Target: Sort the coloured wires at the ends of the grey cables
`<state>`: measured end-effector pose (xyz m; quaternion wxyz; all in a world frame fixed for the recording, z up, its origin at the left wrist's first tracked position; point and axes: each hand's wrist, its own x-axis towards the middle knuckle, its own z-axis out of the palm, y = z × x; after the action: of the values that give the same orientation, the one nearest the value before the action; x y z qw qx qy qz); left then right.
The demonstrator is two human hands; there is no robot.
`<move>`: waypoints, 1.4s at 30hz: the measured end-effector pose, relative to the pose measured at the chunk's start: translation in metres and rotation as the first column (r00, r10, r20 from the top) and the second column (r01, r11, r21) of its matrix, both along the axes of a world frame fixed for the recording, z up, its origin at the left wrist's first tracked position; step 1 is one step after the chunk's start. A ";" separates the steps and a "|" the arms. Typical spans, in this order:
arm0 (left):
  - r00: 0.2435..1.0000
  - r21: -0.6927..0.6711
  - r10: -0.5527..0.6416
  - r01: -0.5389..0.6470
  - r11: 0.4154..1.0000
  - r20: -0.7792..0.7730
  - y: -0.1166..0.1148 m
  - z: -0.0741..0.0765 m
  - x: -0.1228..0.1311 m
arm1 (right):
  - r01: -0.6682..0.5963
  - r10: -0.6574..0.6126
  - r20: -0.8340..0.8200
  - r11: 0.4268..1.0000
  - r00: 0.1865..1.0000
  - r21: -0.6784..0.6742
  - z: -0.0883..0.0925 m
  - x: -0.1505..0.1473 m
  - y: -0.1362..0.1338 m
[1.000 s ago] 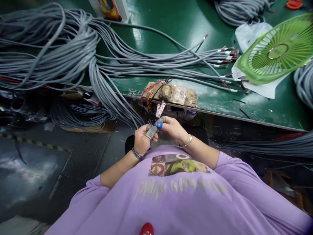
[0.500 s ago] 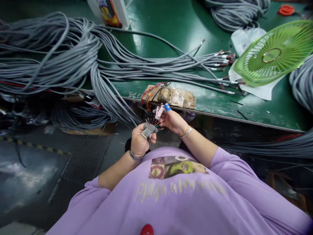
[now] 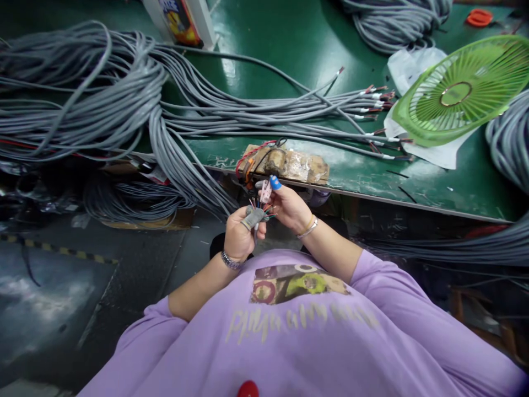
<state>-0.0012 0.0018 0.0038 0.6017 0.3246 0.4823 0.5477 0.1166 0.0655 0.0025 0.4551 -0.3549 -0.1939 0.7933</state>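
My left hand is closed around the stripped end of a grey cable, its thumb covered by a grey cloth sleeve. Thin coloured wires fan out above that thumb. Beside them is my right hand, with a blue cover on its thumb and the fingers curled in. A pale pinkish piece shows next to the blue thumb; whether it is a finger wrap or something held, I cannot tell. The right fingertips are partly hidden near the wires.
Just beyond my hands, a worn wooden block with red and black leads lies at the edge of the green table. Grey cable bundles spread over the left and middle. At the right are a green fan and orange-handled scissors.
My right hand has moved slightly left and closer to the fanned wires. My left hand keeps its hold on the cable and has shifted a little to the right.
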 end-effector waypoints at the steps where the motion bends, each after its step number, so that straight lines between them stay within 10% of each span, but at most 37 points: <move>1: 1.000 -0.007 -0.001 0.001 1.000 -0.002 0.000 0.000 0.000 | 0.009 -0.009 0.003 1.000 1.000 0.000 0.000 0.000 0.000; 15: 1.000 0.070 0.016 -0.014 0.997 -0.024 -0.017 -0.004 -0.006 | -0.189 0.189 0.002 0.981 0.982 -0.053 0.003 0.010 -0.004; 22: 0.995 0.078 0.099 -0.098 0.992 -0.008 -0.009 0.000 -0.003 | -0.064 0.049 0.112 0.989 0.992 0.131 -0.005 0.008 -0.008; 42: 0.993 0.039 0.091 -0.088 0.995 -0.073 -0.003 -0.004 0.001 | -0.031 0.031 0.067 1.000 0.997 0.000 0.004 0.006 0.000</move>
<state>-0.0006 -0.0013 -0.0006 0.5521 0.3336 0.5087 0.5701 0.1226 0.0656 0.0067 0.4361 -0.3782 -0.2150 0.7878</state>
